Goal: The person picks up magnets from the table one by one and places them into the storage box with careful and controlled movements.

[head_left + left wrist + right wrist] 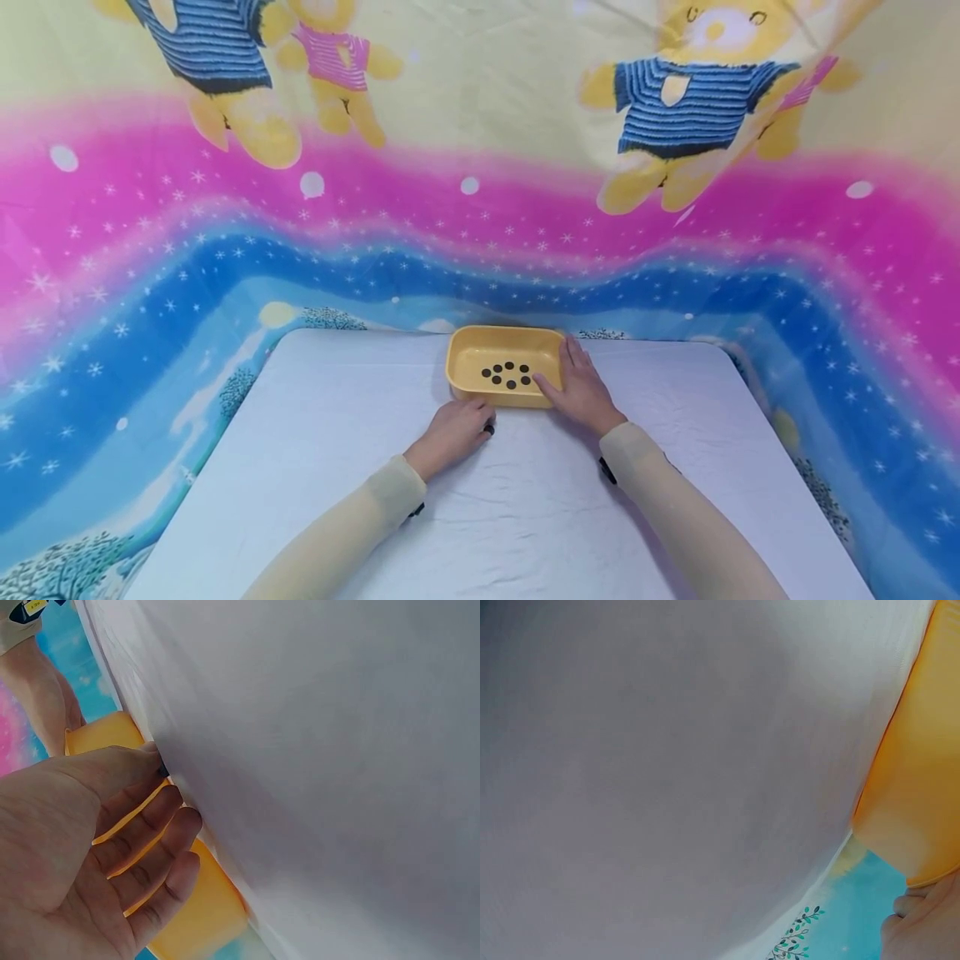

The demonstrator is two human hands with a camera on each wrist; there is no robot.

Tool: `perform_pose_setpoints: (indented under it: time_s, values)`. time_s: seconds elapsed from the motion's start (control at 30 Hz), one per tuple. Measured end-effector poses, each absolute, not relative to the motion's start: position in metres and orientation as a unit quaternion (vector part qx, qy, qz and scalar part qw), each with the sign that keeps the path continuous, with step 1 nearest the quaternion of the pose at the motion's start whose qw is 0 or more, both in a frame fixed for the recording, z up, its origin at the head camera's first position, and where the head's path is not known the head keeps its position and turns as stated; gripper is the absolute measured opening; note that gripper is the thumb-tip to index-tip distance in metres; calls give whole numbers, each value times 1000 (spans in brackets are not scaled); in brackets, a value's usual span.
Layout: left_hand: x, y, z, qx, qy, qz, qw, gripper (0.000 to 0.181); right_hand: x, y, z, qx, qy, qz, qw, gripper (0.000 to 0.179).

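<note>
A yellow open-topped plastic box (468,393) stands at the far edge of the table, with several small dark round discs (509,366) lying on its floor. My right hand (585,392) holds the box's right end, its thumb over the rim and its fingers along the outer side. In front of the box, my left hand (453,432) is low over the table. Its thumb and index finger pinch a small dark disc (163,771), mostly hidden by the fingertips in the left wrist view. The other fingers are loosely bent, close to the box's front wall.
White cloth covers the table (360,392). Behind and on both sides hangs a printed curtain (480,275) with bears and snowflakes, close behind the box. Dark bands (607,471) show at both wrists.
</note>
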State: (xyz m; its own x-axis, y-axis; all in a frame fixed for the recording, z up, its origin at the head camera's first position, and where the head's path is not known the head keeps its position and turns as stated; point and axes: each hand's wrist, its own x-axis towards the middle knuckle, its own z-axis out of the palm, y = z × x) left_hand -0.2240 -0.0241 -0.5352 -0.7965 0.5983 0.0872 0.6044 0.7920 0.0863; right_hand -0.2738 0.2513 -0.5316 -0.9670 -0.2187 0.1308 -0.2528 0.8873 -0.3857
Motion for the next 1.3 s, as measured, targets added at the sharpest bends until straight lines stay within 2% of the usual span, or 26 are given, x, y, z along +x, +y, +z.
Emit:
perform_pose_setpoints:
  time_s: [0.67, 1.03, 1.3]
  values:
    - [-221, -24, -532, -339, -936, -93, 0, 20, -274, 252, -530, 123, -970, 207, 44, 107]
    - [-221, -29, -533, -330, -929, -168, -14, 12, -277, 250, -531, 121, -967, 217, 52, 102]
    - [-221, -31, -518, -327, -922, -206, -8, 9, -276, 251, -533, 121, -968, 216, 49, 103]
